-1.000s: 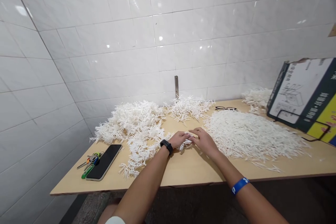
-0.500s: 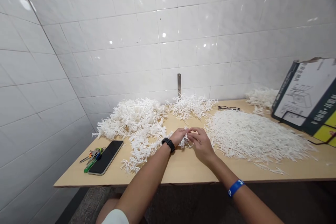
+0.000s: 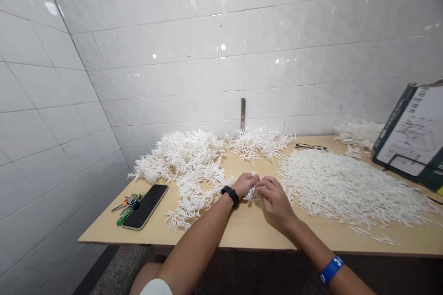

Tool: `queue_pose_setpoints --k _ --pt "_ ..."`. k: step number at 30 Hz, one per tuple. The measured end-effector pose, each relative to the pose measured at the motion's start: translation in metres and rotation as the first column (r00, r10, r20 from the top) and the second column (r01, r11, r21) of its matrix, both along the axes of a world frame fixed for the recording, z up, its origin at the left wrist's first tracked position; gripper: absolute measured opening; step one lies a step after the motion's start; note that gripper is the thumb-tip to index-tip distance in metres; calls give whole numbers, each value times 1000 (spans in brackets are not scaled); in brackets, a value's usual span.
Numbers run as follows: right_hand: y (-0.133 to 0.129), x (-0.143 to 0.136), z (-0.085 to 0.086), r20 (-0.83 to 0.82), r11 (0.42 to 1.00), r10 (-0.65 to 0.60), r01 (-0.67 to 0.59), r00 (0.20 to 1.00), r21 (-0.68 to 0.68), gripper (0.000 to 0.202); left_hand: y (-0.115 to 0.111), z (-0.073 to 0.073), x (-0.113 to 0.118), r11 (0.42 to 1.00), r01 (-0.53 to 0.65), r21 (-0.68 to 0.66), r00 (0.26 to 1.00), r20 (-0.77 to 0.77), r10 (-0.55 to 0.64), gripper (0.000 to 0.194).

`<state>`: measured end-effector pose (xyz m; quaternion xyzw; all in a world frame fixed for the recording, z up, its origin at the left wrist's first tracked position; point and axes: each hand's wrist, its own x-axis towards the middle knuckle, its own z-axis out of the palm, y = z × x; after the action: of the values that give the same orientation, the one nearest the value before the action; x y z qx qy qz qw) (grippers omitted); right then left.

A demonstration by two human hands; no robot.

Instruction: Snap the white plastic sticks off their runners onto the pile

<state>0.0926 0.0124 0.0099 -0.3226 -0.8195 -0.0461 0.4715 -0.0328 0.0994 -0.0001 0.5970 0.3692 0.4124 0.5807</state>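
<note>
My left hand (image 3: 245, 185), with a black watch on its wrist, is closed on a small bunch of white strands (image 3: 251, 196) that hangs below its fingers. Against it on the right is my right hand (image 3: 275, 197), its fingers bent together at the bunch; whatever its fingertips pinch is too small to make out. Tangled white clusters (image 3: 187, 156) are heaped to the left of my hands. To the right spreads a wide, flatter pile of short white pieces (image 3: 346, 184).
On the wooden table (image 3: 238, 235), a phone (image 3: 145, 207) and keys (image 3: 131, 200) lie at the left. Glasses (image 3: 310, 146) rest behind the right pile. A printed box (image 3: 411, 133) leans at the far right. Another white heap (image 3: 259, 142) sits near the metal bracket (image 3: 242, 113).
The whole view has shifted, so the table and piles appear slightly further right. Both hands remain together at the white bunch, with the right fingers slightly more bent.
</note>
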Motion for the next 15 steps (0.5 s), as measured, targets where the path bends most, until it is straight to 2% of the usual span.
queue_pose_setpoints --k 2,3,5,7,9,10,11,13,15 --pt "-14 -15 10 94 996 77 -81 993 42 26 3 2 1 994 -91 -60 995 25 92 44" --pt "-21 -23 14 145 991 116 -125 983 56 26 4 3 1 992 -98 -77 995 22 100 42" --pt "-27 -31 22 175 983 157 -171 972 68 28 5 3 -1 996 -49 -69 999 9 50 40" --pt "-24 -24 27 86 992 114 -118 990 48 32 6 2 -3 998 -16 -55 999 37 18 41" --pt "-11 1 29 -39 999 -48 47 998 -26 37 7 -1 -4 997 -17 -75 996 87 24 42" --pt "-2 17 29 -75 982 -174 168 982 -81 40 7 -2 -4 996 -13 -90 995 101 22 42" --pt "6 35 30 -72 944 -313 302 947 -135 44 8 -3 -4 995 -7 -102 994 105 17 42" --pt "20 66 31 43 826 -537 535 843 -179 49 8 -3 -3 995 -5 -102 996 87 14 42" --pt "27 83 32 150 731 -640 658 753 -181 55 7 -2 -2 996 -5 -89 999 47 9 43"
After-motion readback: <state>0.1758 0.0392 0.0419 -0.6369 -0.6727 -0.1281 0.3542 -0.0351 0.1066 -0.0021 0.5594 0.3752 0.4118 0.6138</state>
